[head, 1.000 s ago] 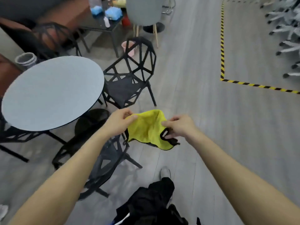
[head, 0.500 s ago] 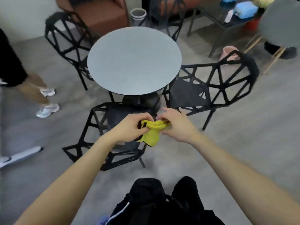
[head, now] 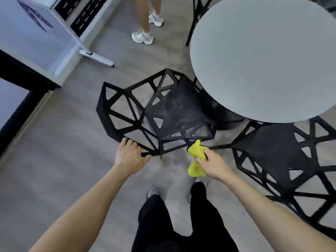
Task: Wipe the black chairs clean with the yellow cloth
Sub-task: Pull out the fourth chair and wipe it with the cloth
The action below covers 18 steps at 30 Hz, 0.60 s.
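Observation:
A black lattice chair [head: 171,111] stands in the middle of the view, its seat dusty and partly under the round table. My left hand [head: 130,156] grips the near edge of its open-framed backrest, fingers curled over the bar and thumb beneath. My right hand [head: 211,163] holds the bunched yellow cloth [head: 195,160] just off the seat's near right corner; part of the cloth hangs below my fist. A second black chair [head: 283,157] stands at the right, close to my right arm.
A round grey table [head: 263,57] fills the upper right, with another chair's legs [head: 192,20] behind it. A person's legs in white trainers [head: 142,36] stand at the top. A white stand [head: 81,50] and a dark-edged panel [head: 23,84] are on the left. My own legs are below.
The view has swung to the chair on the table's left side. My left hand let go of the cloth and took hold of the chair's backrest. The cloth is now in my right hand alone.

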Motion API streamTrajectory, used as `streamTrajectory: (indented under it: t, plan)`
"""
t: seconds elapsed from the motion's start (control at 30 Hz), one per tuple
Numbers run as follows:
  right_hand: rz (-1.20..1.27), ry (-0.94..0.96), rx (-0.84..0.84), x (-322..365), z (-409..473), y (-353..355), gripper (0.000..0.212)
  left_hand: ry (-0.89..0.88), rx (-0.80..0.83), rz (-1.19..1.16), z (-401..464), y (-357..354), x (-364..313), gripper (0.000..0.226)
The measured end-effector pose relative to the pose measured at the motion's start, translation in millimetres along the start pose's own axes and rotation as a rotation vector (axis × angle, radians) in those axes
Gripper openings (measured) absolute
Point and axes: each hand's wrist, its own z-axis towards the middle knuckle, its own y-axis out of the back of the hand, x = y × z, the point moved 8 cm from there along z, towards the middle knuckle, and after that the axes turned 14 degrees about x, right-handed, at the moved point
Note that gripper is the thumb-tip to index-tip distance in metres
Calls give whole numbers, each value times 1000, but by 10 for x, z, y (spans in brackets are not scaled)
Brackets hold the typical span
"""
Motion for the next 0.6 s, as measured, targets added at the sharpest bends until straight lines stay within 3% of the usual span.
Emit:
streamTrajectory:
  t: [0.2,0.4,0.47,0.53,0.57,0.6]
  plan:
    - [-116,86,74,129,123,-283,30,20,5,-62,-295,-222,84,78]
    - [-197,255,141,754,-89,-732,23,58,198,-162,-1171,-1100,104,69]
    - [-282,344,221,1021,-256,-947,25,27,215,-466,-1420,-1285,59,74]
    - [-390,446,328,1300,-452,-1156,24,-4,170,-1071,-1622,-1214,63,113]
    - [-424,502,385,1445,-570,-1240,23,-59,169,-1359,-1696,-1132,20,121]
    - [-417,543,424,1567,-654,-1288,22,-148,193,-1577,-1767,-1026,-58,112]
